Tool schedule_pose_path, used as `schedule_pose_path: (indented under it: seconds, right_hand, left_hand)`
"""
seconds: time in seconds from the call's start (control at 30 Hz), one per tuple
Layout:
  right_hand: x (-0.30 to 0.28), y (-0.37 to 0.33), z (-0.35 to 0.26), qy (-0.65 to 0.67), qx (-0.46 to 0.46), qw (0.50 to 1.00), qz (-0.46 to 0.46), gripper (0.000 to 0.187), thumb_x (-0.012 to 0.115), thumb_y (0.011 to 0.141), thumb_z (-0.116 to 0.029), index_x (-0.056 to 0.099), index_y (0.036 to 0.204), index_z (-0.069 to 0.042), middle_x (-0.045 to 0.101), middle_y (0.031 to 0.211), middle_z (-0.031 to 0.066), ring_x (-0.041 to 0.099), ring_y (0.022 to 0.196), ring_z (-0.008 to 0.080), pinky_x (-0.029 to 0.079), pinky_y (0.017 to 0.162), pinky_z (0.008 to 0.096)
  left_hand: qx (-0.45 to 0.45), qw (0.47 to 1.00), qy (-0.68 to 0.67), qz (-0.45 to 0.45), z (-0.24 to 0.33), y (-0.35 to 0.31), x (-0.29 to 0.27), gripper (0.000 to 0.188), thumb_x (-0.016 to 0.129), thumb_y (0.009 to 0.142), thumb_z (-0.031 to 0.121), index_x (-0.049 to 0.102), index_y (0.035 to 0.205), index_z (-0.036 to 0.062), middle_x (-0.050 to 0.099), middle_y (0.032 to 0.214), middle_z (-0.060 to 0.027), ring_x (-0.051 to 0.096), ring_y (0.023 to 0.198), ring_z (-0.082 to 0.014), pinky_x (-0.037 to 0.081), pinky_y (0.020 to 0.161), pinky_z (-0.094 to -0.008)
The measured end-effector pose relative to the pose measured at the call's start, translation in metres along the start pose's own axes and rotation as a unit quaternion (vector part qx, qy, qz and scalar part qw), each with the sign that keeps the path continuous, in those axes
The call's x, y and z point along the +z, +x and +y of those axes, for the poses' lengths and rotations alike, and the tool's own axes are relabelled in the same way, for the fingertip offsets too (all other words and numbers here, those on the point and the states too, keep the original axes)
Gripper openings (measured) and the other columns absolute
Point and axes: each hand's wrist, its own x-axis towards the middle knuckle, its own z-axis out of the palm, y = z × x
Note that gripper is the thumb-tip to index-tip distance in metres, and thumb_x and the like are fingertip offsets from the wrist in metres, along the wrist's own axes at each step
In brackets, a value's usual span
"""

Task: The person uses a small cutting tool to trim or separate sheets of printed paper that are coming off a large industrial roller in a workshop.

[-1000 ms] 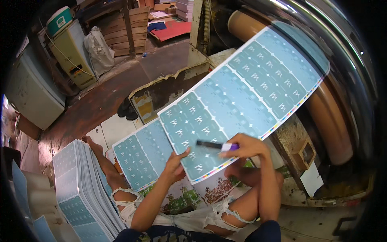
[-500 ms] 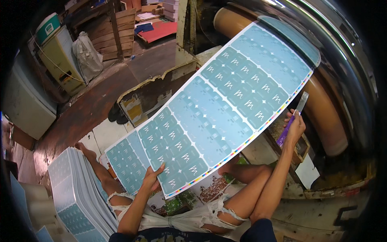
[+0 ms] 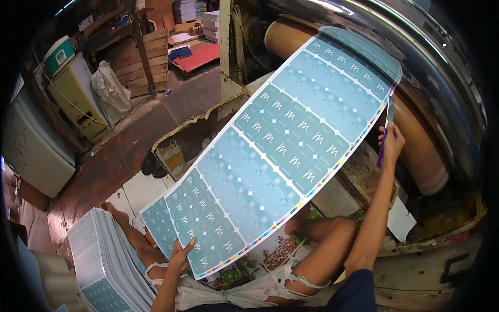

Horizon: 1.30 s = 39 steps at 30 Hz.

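A long printed sheet [image 3: 244, 190] in teal and light blue slopes down from a shiny metal cylinder [image 3: 442, 67] toward my lap. My left hand [image 3: 179, 257] is closed on its lower edge, thumb on top. In my right hand [image 3: 393, 143] is a knife with a purple handle [image 3: 382, 150], its grey blade pointing up. The blade lies along the sheet's right edge, close to the cylinder; whether it touches the paper I cannot tell. Beside my left leg a tall stack of printed sheets [image 3: 96, 260] bears the same pattern.
A tan roller [image 3: 423, 151] runs below the cylinder. Past the sheet's left side stands a worn machine frame [image 3: 179, 148], with dark shoes [image 3: 153, 165] beside it. Farther back are a cabinet [image 3: 80, 99], a white sack [image 3: 110, 91] and a red board [image 3: 200, 56].
More of the sheet has come off the cylinder, toward the lower left. My left hand has moved down and left with it. My right hand has brought the knife up to the sheet's edge.
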Motion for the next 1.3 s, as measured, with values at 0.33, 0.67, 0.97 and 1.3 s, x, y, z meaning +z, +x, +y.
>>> schedule_pose_path:
  seconds: [0.33,0.67,0.97,1.3]
  right_hand:
    - [-0.004,0.021,0.04,-0.058,0.005,0.986,-0.159,0.033,0.056,0.096,-0.029,0.063,0.109,0.001,0.064,0.075,0.0062,0.053,0.053,0.0074,0.042,0.045,0.0223]
    - [-0.009,-0.01,0.01,-0.344,-0.334,0.877,-0.022,0.041,0.068,0.081,-0.006,0.059,0.121,-0.014,0.058,0.088,0.0069,0.059,0.065,0.0203,0.05,0.061,0.0328]
    - [0.01,0.029,-0.068,-0.43,-0.347,0.768,-0.324,0.041,0.061,0.073,0.009,0.065,0.111,-0.005,0.065,0.107,0.0178,0.067,0.096,0.0303,0.053,0.083,0.0361]
    - [0.059,-0.301,0.053,-0.303,-0.259,0.878,-0.266,0.03,0.054,0.078,0.004,0.071,0.102,0.0,0.073,0.08,0.0089,0.051,0.048,0.006,0.043,0.045,0.0255]
  left_hand:
    - [0.009,0.999,-0.03,-0.017,0.003,-0.006,-0.044,0.045,0.066,0.088,0.005,0.046,0.127,-0.0013,0.061,0.111,-0.0072,0.062,0.094,-0.0157,0.052,0.083,-0.0298]
    - [-0.008,0.999,-0.032,0.012,-0.009,-0.03,-0.087,0.042,0.064,0.089,0.003,0.046,0.127,-0.0027,0.063,0.109,-0.0093,0.062,0.093,-0.0167,0.055,0.081,-0.0317]
    - [0.023,0.993,-0.067,0.091,-0.029,-0.052,-0.087,0.046,0.059,0.09,0.0,0.042,0.133,0.0055,0.06,0.117,-0.0084,0.062,0.096,-0.0184,0.055,0.081,-0.0342]
    - [0.095,0.99,-0.036,0.101,-0.173,-0.021,-0.422,0.035,0.059,0.09,0.001,0.05,0.124,-0.0003,0.064,0.11,-0.009,0.063,0.092,-0.0168,0.055,0.08,-0.0317]
